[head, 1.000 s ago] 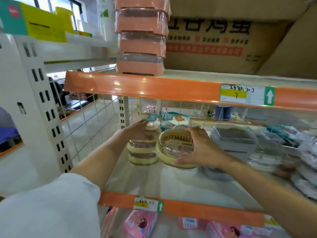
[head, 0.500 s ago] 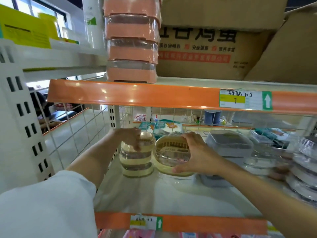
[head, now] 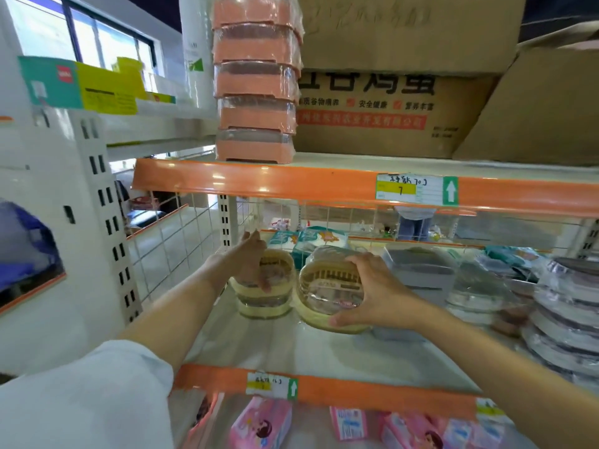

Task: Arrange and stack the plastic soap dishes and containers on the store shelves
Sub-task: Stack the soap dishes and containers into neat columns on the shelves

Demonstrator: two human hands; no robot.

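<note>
A short stack of cream soap dishes (head: pixel 265 299) in clear wrap stands at the left of the middle shelf (head: pixel 324 348). My left hand (head: pixel 249 264) rests against its top left side, fingers spread over the upper dish. My right hand (head: pixel 366 293) grips another cream soap dish (head: pixel 327 286), tilted on edge just right of the stack and close to it. A tall stack of orange soap dishes (head: pixel 256 92) stands on the upper shelf (head: pixel 291 186).
Grey containers (head: pixel 421 270) and clear wrapped dishes (head: pixel 567 306) crowd the right of the middle shelf. Cardboard boxes (head: pixel 405 102) fill the upper shelf. A wire grid (head: pixel 171 241) closes the left side. Pink packets (head: pixel 259 426) lie on the shelf below.
The view has tilted and drawn closer. My left hand has slid down the side of the cream stack. The tilted dish in my right hand stays beside the stack.
</note>
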